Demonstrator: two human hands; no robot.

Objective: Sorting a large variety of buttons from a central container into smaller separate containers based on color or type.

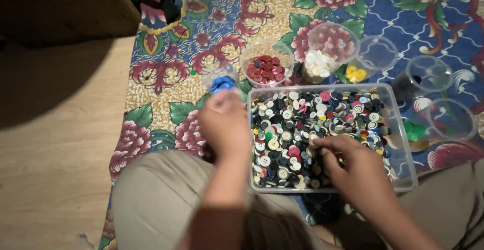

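A clear plastic tray [403, 144] full of mixed buttons [302, 129] sits on a floral cloth [201, 48] in front of the person's knees. The right hand [353, 167] lies on the buttons in the near right part of the tray, fingers curled down among them; whether it has hold of one cannot be told. The left hand [224, 124] hovers just left of the tray, loosely closed and blurred, so what it holds, if anything, cannot be told. Just beyond it stands a small clear cup of blue buttons [223, 83]. Farther off, along the far side of the tray, are a cup of red buttons [266, 70], a tilted cup of white buttons [317, 64] and a cup of yellow buttons [356, 73]. To the right lie more clear cups, one with green buttons [414, 130]. Bare wooden floor [55, 149] lies to the left.
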